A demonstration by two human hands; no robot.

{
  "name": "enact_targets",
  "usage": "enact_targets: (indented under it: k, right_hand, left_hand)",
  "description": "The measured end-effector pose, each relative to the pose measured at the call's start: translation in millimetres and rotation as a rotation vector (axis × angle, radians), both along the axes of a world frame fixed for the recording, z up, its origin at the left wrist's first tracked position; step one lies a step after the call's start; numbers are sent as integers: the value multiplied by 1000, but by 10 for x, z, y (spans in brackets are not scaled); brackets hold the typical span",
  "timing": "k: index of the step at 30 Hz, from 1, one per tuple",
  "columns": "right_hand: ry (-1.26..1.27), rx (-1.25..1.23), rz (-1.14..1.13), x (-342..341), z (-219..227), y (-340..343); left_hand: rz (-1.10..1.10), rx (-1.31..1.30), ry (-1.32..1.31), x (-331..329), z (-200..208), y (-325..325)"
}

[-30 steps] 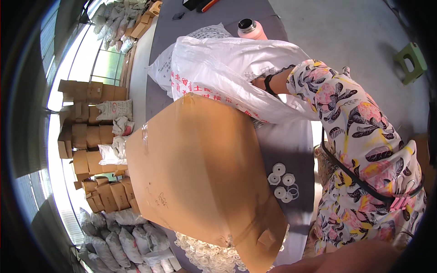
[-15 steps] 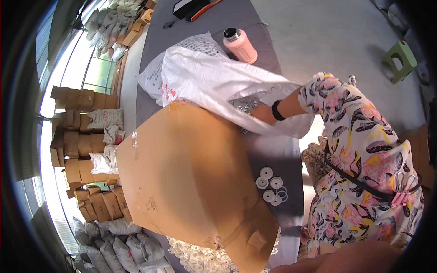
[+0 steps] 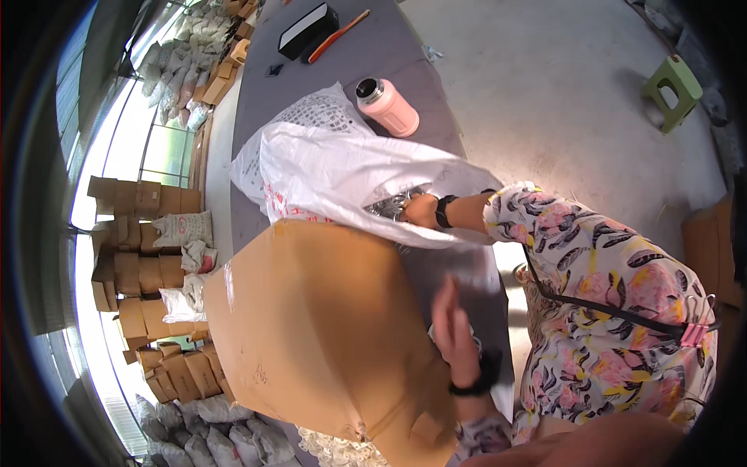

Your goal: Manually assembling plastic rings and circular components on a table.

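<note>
My right hand (image 3: pixel 421 210), with a black band on the wrist, reaches into the mouth of a white woven sack (image 3: pixel 327 171). Its fingers curl among shiny metal wire pieces (image 3: pixel 387 206); the fingertips are partly hidden by them. My left hand (image 3: pixel 453 327), also with a black wristband, is raised beside a big brown cardboard box (image 3: pixel 311 311). Its fingers are stretched out, slightly blurred, and hold nothing. Behind it, white plastic discs on the table are mostly covered. Below the box's near corner lies a heap of small whitish plastic parts (image 3: pixel 338 450).
On the grey-covered table (image 3: pixel 436 86) a pink flask (image 3: pixel 389 109), a black-and-white box (image 3: pixel 308 31) and an orange-handled tool (image 3: pixel 338 36) lie beyond the sack. A green stool (image 3: pixel 673 92) stands on the floor at right. Cartons (image 3: pixel 144 272) and filled sacks (image 3: pixel 210 436) are stacked at left.
My left hand has come into view from below, over the white discs. My right hand is still in the sack, now among the wire pieces. The whole view has shifted somewhat.
</note>
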State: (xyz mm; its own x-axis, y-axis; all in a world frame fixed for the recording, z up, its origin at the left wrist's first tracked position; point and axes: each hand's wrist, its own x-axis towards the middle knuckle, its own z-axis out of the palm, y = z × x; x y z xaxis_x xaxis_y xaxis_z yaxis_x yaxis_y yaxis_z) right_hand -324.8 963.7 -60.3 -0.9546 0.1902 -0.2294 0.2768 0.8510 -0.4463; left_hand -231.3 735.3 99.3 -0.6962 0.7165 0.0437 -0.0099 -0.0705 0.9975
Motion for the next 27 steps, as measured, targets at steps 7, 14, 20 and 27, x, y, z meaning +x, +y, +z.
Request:
enact_targets:
  k: [7,14,20,27]
  right_hand:
    - [672,-481,-327,317,-611,229]
    - [461,-828,-348,-38,-1873,-91]
    - [277,-1064,-320,-402,-2613,133]
    - [-7,-1345,-315,-502,-3630,-95]
  left_hand:
    - [-431,-1181,715,-1260,-584,1566]
    - [-449,-1041,1199,-1626,-1445,1375]
    - [-600,-1016,510,-2181,-1889,1486]
    - [-638,-921,317,-2096,-1931,1197]
